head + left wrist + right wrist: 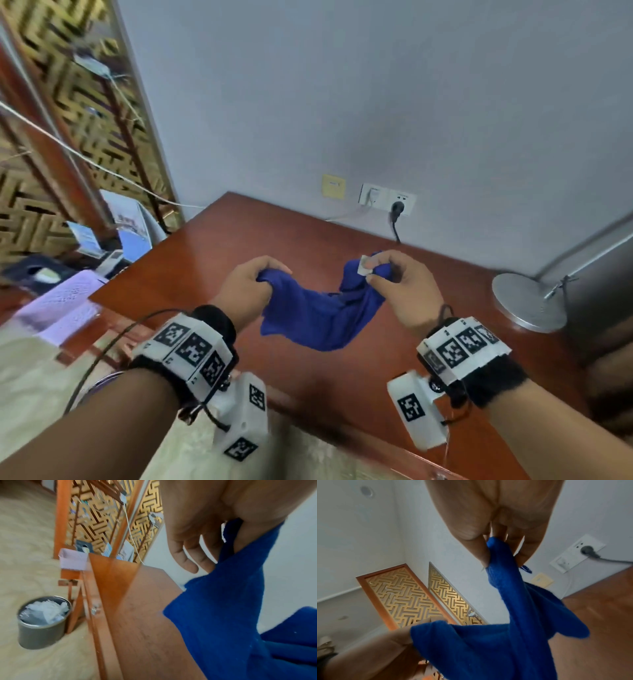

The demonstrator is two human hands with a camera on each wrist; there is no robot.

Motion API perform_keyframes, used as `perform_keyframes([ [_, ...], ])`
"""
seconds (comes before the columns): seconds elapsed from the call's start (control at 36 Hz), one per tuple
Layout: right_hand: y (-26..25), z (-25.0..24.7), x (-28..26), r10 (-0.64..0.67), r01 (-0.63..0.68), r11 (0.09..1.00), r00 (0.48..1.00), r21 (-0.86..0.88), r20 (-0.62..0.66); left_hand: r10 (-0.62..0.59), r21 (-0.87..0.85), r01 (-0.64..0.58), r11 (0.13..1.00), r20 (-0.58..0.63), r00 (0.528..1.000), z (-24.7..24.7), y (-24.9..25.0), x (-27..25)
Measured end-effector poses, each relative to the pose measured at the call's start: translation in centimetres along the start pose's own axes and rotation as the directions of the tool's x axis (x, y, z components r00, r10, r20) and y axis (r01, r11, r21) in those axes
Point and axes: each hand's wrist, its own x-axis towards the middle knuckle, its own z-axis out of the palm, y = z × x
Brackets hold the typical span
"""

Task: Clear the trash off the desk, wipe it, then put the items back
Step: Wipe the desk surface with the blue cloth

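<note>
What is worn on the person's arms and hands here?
Both forearms are bare, with no sleeves or gloves. The left hand and right hand each have a black wrist band carrying white blocks printed with black square markers. A thin black cable loops from the left one.

The cloth (318, 318) is deep blue with a white tag (365, 266). The desk (239, 240) is reddish-brown wood. The bin (41, 627) is grey; the lattice screen (96, 520) is gold.

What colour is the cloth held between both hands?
Plain deep blue cloth, with a small white tag at one corner; clearest in the head view.
</note>
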Motion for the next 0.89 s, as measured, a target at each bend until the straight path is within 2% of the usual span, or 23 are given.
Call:
perform_keyframes([
  [0.08,-0.9,1.3,-0.4,-0.031,0.032,0.999,0.998,-0.021,0.047,-0.010,0.061,0.012,0.998,-0.042,0.999,-2.7,-0.8,-2.3],
  [0.17,-2.7,2.6,-0.5,-0.079,0.082,0.996,0.991,-0.024,0.112,-0.024,0.222,0.033,0.975,-0.043,0.999,-5.6,-2.3,-4.3],
  [0.28,-6.1,5.0,-0.6,-0.166,0.165,0.986,0.966,0.026,0.199,-0.119,0.440,0.115,0.890,-0.018,0.993,-8.6,-4.5,-7.2],
  [0.36,-8.6,7.6,-0.6,-0.224,0.207,0.974,0.945,0.096,0.239,-0.193,0.508,0.178,0.843,-0.024,0.981,-9.3,-5.0,-9.1],
  [0.44,-10.5,10.7,-0.8,-0.295,0.270,0.955,0.907,0.121,0.302,-0.200,0.382,0.205,0.901,-0.055,0.978,-9.6,-4.2,-10.4],
  [0.53,-12.0,14.0,-1.5,-0.332,0.304,0.943,0.860,0.134,0.386,-0.174,0.128,0.186,0.974,-0.101,0.980,-10.0,-3.2,-11.4],
  [0.64,-13.6,18.4,-3.4,-0.366,0.326,0.931,0.810,0.166,0.458,-0.152,-0.163,0.125,0.979,-0.165,0.974,-10.7,-2.9,-12.6],
  [0.69,-14.0,20.2,-4.1,-0.372,0.327,0.928,0.789,0.177,0.489,-0.116,-0.205,0.071,0.976,-0.217,0.969,-11.2,-3.4,-13.0],
  [0.78,-14.6,22.2,-4.7,-0.391,0.357,0.919,0.752,0.170,0.531,-0.097,-0.282,-0.003,0.959,-0.340,0.936,-12.4,-4.4,-13.6],
  [0.89,-15.1,24.6,-5.7,-0.392,0.381,0.913,0.717,0.147,0.577,-0.068,-0.210,-0.027,0.977,-0.433,0.899,-14.8,-6.6,-14.5],
])
